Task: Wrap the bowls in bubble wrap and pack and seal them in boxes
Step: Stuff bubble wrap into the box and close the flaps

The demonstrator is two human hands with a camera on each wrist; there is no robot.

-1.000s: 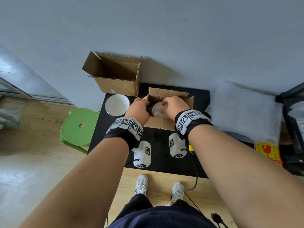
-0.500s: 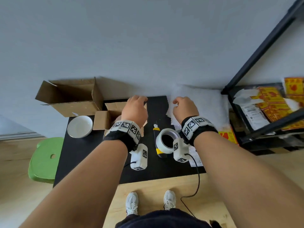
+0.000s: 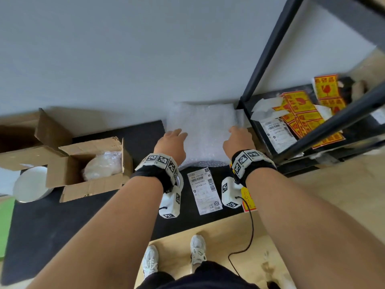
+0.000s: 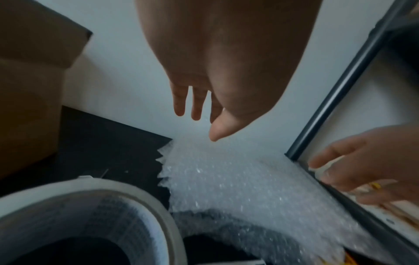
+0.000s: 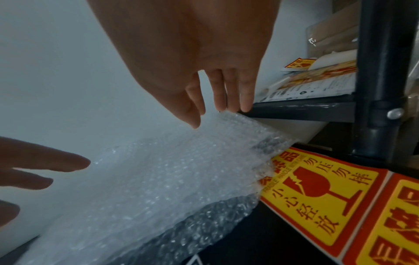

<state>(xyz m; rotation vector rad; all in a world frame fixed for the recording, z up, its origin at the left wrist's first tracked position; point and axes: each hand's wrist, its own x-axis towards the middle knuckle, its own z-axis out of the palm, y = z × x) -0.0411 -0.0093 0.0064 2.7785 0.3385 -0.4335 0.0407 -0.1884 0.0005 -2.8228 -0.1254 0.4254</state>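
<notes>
Yellow-and-red fragile stickers (image 5: 317,193) reading "小心轻放" and "勿压勿摔" beside the bubble wrap (image 3: 205,132) stack on the black surface (image 3: 68,222). Left hand (image 3: 170,144) and right hand (image 3: 238,141) over the stack, fingers (image 4: 196,105) straight, slightly spread, grasping nothing. Wrapped bowl (image 3: 103,164) inside the small open box (image 3: 89,185); bare bowl (image 3: 31,184) beside it.
</notes>
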